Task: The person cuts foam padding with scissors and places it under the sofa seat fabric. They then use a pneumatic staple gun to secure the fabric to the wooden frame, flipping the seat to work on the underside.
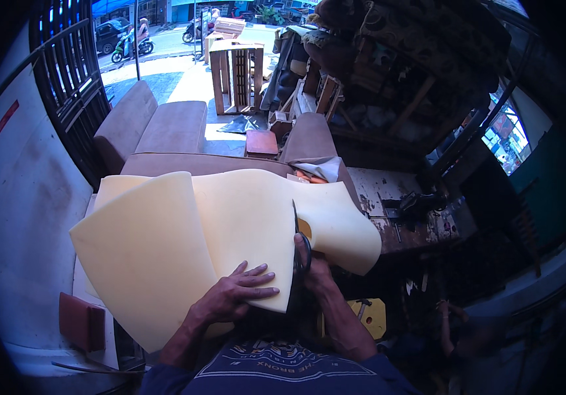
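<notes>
A large pale yellow foam sheet (243, 204) lies over the work surface in front of me, its left part folded over on itself. My left hand (247, 288) rests flat on the foam near its front edge, fingers spread. Beside it, my right hand (312, 266) grips black-handled scissors (305, 253). Their dark blade points away from me along a cut in the sheet. Right of the cut, the foam curves away and hangs down. The tips of my right fingers are partly hidden behind the handles.
Brown sofa sections (174, 128) stand beyond the foam. A sewing machine (418, 205) sits on a worn table at right. A hammer (363, 308) lies on a yellow surface near my right forearm. At lower left is a dark red padded block (82, 322). Another person's arm (446, 326) shows at lower right.
</notes>
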A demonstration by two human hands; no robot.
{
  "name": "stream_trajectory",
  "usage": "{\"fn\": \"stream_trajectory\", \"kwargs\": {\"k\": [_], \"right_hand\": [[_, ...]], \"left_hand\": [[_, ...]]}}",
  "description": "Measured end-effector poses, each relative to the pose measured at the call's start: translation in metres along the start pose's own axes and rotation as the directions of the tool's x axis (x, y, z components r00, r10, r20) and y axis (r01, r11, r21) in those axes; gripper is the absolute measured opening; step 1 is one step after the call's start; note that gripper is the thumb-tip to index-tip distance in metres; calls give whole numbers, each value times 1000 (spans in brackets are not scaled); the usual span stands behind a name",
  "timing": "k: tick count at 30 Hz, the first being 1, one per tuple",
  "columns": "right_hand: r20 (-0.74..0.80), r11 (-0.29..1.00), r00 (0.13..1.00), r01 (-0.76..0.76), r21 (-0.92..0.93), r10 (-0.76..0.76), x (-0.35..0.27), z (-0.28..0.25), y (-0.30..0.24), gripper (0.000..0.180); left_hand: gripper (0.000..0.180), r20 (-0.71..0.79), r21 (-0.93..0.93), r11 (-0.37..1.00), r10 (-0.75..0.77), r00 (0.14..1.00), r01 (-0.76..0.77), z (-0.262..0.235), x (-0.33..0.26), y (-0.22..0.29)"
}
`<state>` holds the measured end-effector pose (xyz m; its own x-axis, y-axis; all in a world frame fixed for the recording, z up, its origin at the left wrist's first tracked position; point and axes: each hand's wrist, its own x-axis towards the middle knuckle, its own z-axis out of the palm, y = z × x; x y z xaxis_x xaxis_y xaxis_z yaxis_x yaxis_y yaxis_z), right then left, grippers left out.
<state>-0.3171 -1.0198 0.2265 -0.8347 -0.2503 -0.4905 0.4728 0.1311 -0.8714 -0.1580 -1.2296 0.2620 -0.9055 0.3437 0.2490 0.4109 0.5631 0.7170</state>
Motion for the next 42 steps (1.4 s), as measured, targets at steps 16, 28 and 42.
{"fn": "stream_trajectory", "kwargs": {"k": [16,28,42], "right_hand": [[145,997,987,72,9,-73,8,2,-30,74],[197,969,979,3,249,-54,45,9,-24,57],[119,903,898,428,-23,-423,95,8,-29,55]], "left_hand": [[75,20,-21,998,-53,998,54,15,10,-12],[77,39,-71,996,-52,998,54,15,6,-14],[77,-11,-152,988,-24,1000,22,11,4,-17]]}}
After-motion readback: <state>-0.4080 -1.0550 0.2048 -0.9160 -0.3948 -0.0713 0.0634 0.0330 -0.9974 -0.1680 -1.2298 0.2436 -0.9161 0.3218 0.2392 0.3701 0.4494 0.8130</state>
